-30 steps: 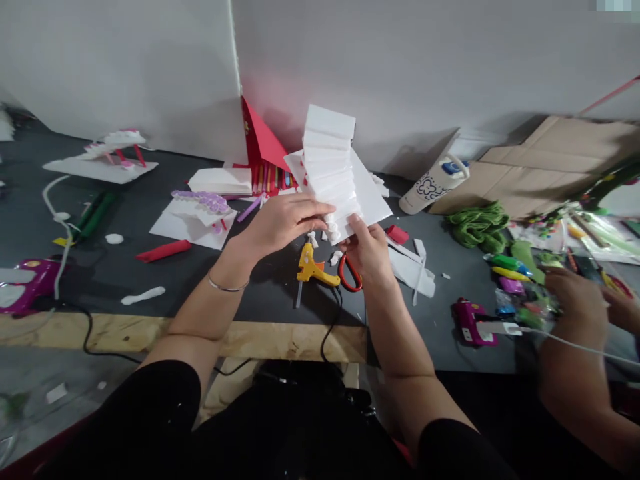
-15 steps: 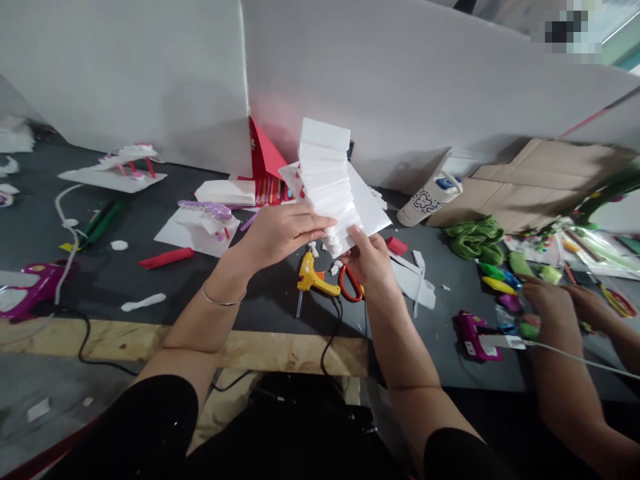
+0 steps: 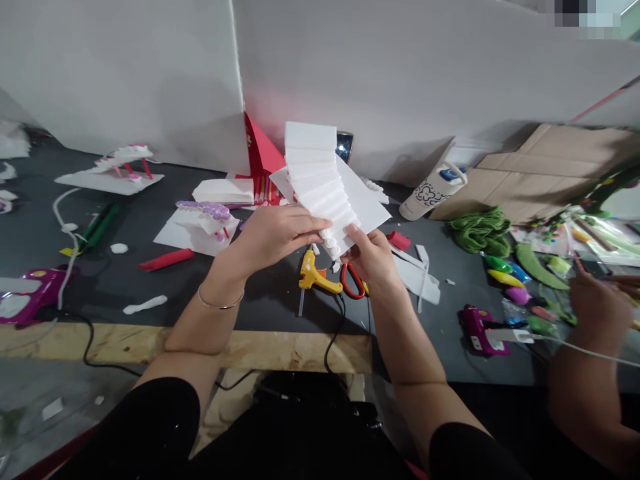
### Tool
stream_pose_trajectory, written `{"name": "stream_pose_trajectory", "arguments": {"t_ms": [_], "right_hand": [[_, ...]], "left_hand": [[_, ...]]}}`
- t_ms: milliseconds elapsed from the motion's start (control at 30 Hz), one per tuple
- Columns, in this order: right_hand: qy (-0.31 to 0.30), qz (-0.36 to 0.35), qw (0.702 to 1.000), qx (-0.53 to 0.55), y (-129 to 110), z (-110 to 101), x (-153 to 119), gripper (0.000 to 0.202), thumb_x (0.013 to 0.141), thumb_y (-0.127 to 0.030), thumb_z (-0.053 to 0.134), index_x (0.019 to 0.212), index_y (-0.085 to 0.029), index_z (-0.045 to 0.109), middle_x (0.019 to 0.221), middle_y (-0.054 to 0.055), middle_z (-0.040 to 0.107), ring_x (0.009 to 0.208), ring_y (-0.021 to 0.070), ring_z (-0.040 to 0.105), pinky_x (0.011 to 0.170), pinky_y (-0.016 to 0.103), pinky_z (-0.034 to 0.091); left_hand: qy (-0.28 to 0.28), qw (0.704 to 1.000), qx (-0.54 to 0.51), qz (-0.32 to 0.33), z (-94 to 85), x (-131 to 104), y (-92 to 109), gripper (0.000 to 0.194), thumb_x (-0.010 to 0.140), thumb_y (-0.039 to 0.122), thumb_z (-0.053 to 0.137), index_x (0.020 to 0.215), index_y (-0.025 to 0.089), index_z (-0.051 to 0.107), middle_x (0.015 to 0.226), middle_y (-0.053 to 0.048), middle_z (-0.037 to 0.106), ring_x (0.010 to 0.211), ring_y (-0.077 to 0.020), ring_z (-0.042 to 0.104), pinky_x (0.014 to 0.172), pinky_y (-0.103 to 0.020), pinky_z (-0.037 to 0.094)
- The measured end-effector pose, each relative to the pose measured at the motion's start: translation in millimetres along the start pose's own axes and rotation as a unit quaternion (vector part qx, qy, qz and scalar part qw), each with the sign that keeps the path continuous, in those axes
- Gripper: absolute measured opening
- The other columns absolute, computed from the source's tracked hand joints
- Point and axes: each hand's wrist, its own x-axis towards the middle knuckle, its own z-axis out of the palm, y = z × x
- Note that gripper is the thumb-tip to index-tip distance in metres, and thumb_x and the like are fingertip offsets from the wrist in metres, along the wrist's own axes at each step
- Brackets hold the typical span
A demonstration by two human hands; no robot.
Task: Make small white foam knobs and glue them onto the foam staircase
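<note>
Since the earlier frame, the far end of the pleated white strip point(image 3: 320, 175) has swung left, exposing more of the phone point(image 3: 344, 148) behind it, and the neighbour's hand point(image 3: 601, 301) has shifted right. The strip is held above and beyond the yellow glue gun point(image 3: 316, 275), which lies on the dark table point(image 3: 270, 303). The right hand point(image 3: 373, 259) grips the strip's near edge, thumb on top; its other fingers are largely concealed underneath. The left hand point(image 3: 280, 235) has its fingertips close together at the white lumps point(image 3: 330, 247) along that edge; its thumb is obscured, so whether it pinches cannot be determined. Beyond the gun, the strip partly covers a white sheet point(image 3: 367, 201). Just right of the gun, red loop handles point(image 3: 353, 281) are visible; the remainder of that tool cannot be made out.
</note>
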Motion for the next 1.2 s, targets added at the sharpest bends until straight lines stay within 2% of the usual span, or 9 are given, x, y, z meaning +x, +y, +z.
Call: {"name": "stream_pose_trajectory", "arguments": {"t_ms": [167,367,533,800,933,1200], "right_hand": [[-0.012,-0.004,1.000,-0.014,3,-4,3,0.049,0.064,-0.063,0.089,0.065,-0.021,0.064,0.046,-0.006,0.054,0.038,0.0077,0.047,0.036,0.022,0.045],[-0.012,0.001,1.000,-0.016,2,-6,3,0.052,0.061,-0.065,0.091,0.065,-0.021,0.063,0.046,-0.006,0.054,0.037,0.0077,0.047,0.036,0.022,0.045],[-0.023,0.017,1.000,-0.007,0,-5,2,0.054,0.057,-0.065,0.093,0.068,-0.020,0.064,0.049,-0.006,0.058,0.038,0.0075,0.049,0.035,0.021,0.045],[-0.022,0.008,1.000,0.002,1,-5,1,0.050,0.062,-0.063,0.091,0.071,-0.022,0.063,0.049,-0.007,0.058,0.036,0.0077,0.050,0.033,0.021,0.043],[-0.021,0.008,1.000,-0.012,-1,-4,0,0.045,0.067,-0.059,0.088,0.068,-0.022,0.061,0.047,-0.007,0.055,0.036,0.0071,0.048,0.034,0.021,0.043],[-0.012,0.011,1.000,-0.012,-3,-2,-1,0.050,0.060,-0.063,0.090,0.068,-0.023,0.061,0.045,-0.008,0.053,0.034,0.0073,0.046,0.032,0.021,0.041]], "left_hand": [[0.022,0.999,0.031,0.003,1.2,-1,3,0.022,0.103,0.032,0.064,0.116,0.026,0.080,0.091,-0.004,0.084,0.075,-0.0131,0.075,0.060,-0.023,0.045],[-0.017,0.999,0.005,-0.041,-2.0,-1,6,0.037,0.097,0.032,0.072,0.134,0.026,0.072,0.099,-0.003,0.085,0.077,-0.0140,0.076,0.062,-0.022,0.045],[-0.046,0.997,-0.046,-0.036,-4.2,-1,4,0.027,0.098,0.033,0.071,0.123,0.027,0.077,0.101,-0.002,0.085,0.081,-0.0142,0.077,0.067,-0.021,0.048],[-0.001,1.000,-0.001,-0.026,-3.1,-2,3,0.024,0.102,0.035,0.065,0.120,0.025,0.078,0.097,-0.003,0.085,0.085,-0.0156,0.078,0.069,-0.024,0.049],[-0.002,1.000,-0.005,-0.023,-2.8,-2,3,0.023,0.104,0.036,0.061,0.117,0.027,0.078,0.097,-0.002,0.084,0.084,-0.0147,0.077,0.067,-0.024,0.047],[-0.021,0.999,-0.022,-0.033,-9.6,-3,2,0.025,0.104,0.034,0.061,0.123,0.027,0.076,0.099,-0.003,0.083,0.086,-0.0152,0.076,0.068,-0.024,0.049]]}}
